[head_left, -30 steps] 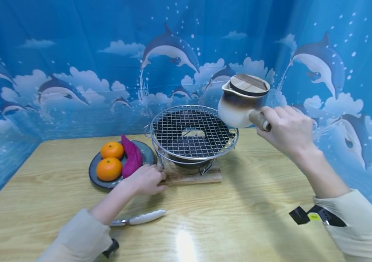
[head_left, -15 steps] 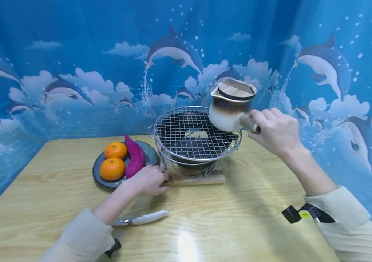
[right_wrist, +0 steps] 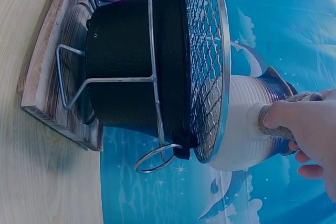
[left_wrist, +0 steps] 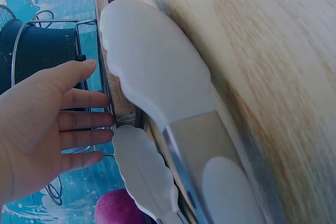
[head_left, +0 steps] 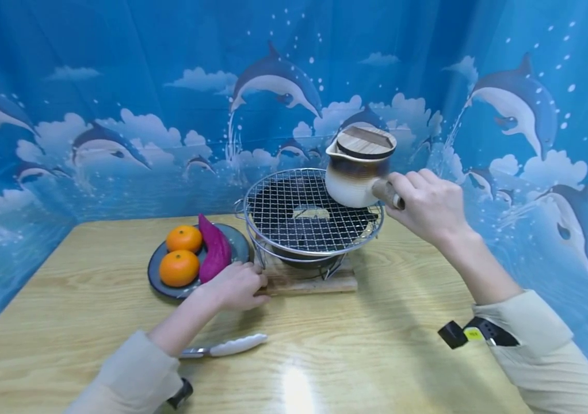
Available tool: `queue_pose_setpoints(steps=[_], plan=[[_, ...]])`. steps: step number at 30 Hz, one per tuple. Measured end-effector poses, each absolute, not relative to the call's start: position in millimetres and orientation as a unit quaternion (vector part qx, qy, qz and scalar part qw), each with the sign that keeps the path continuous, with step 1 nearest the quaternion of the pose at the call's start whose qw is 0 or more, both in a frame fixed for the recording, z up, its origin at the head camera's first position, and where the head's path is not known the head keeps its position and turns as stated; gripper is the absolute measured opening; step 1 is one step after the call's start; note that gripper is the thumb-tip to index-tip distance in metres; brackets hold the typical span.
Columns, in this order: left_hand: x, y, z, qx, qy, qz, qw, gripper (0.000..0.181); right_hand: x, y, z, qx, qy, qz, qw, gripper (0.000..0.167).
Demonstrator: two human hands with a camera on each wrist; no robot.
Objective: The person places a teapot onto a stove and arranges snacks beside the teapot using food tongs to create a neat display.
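My right hand (head_left: 426, 206) grips the wrapped side handle (head_left: 388, 194) of a teapot (head_left: 354, 183), white below and brown above, with a spout and a wooden lid (head_left: 366, 141). The pot is upright at the right rear of the round wire grill (head_left: 294, 215); whether its base touches the mesh cannot be told. Under the mesh is a black stove (right_wrist: 131, 59) in a wire stand on a wooden board (head_left: 309, 283). My left hand (head_left: 234, 286) is at the board's left front corner, its fingers extended and fingertips against the edge in the left wrist view (left_wrist: 68, 124).
Left of the stove, a dark plate (head_left: 155, 282) bears two oranges (head_left: 179, 268) and a purple sweet potato (head_left: 214, 250). White-tipped tongs (head_left: 237, 345) lie on the wooden table (head_left: 377, 345) in front, partly behind the left forearm. A dolphin-printed blue curtain (head_left: 170, 52) hangs behind.
My right hand has carried the teapot leftward and slightly down, from beside the grill's right rim to over its mesh. The left hand has stayed at the board's corner.
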State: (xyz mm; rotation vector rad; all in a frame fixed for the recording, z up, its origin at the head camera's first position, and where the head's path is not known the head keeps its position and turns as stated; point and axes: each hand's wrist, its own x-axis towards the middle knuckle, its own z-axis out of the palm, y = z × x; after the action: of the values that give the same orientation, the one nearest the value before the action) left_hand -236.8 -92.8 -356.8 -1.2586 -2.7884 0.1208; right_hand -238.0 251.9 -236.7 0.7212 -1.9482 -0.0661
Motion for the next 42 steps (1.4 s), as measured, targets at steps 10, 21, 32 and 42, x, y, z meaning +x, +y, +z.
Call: queue_pose_setpoints(steps=[10,21,32,42], plan=[[-237,-93,-357,-0.412,-0.91,0.036,0.038,0.027,-240,246,-237,0.312,-0.806,-0.029,0.502,0.029],[-237,-93,-357,-0.409,-0.911,0.041,0.038,0.027,-240,245,-235,0.307,-0.817,-0.031,0.487,0.028],[-237,-94,-356,-0.41,-0.91,0.039,0.04,0.027,-239,241,-233,0.296,-0.829,-0.028,0.474,0.025],[-238,-94,-359,-0.411,-0.91,0.042,0.042,0.027,-232,237,-233,0.259,-0.859,-0.023,0.441,0.034]])
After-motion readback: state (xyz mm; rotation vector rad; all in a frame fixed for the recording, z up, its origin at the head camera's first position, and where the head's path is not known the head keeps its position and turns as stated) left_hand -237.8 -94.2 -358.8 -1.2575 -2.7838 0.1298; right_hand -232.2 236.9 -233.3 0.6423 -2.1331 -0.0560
